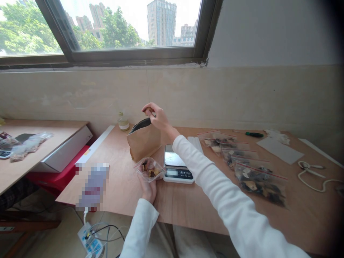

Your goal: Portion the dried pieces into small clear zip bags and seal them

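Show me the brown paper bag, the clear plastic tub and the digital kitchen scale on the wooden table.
Brown kraft paper bag (143, 143), head view, on its front panel.
Clear plastic tub (149, 170), head view, on its front wall.
White digital kitchen scale (178, 173), head view, on its black control panel.

Roughly 5 zip bags

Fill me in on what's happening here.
A person is working at a wooden table. Their right hand grips the top edge of a brown paper bag, which stands open. Their left hand holds a clear plastic tub of dried dark pieces. A digital scale sits beside the tub, and zip bags of similar pieces lie in a row to the right.
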A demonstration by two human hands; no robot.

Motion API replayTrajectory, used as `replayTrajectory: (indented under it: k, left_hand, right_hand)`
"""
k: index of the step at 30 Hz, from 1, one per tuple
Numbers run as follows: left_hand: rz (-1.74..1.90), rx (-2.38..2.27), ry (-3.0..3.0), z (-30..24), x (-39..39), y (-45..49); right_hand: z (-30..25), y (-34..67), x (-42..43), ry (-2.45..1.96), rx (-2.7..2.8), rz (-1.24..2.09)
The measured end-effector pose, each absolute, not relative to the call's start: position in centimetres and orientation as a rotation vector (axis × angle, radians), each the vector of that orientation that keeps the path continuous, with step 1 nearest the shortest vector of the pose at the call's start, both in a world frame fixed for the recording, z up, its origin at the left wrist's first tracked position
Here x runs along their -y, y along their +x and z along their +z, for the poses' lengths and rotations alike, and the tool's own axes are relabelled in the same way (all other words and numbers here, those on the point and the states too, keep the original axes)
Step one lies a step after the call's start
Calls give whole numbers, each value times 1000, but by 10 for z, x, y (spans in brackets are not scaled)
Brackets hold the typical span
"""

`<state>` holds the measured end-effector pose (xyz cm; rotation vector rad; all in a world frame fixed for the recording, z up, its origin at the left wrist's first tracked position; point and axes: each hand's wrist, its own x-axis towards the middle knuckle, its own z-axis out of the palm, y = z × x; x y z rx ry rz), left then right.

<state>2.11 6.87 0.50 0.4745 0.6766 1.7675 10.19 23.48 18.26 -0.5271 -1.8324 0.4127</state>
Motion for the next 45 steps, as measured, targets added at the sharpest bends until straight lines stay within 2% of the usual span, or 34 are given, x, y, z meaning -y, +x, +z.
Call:
replayTrajectory:
  k: [9,22,30,35,45]
  left_hand:
    - [1771,-683,494,8,-67,22]
    - [1782,-682,442,5,-68,21]
    - [1793,-696,459,13,-66,23]
    - [1789,-683,479,10,-67,22]
    - [1786,-706,462,5,-69,20]
  right_hand:
    - [178,110,-214,-446,2083,110]
    - [169,112,-202,-424,1972,182]
    - [165,113,-201,-424,1949,85]
    - [168,112,-202,-422,2076,120]
    - [160,114,-199,-352,2278,-299]
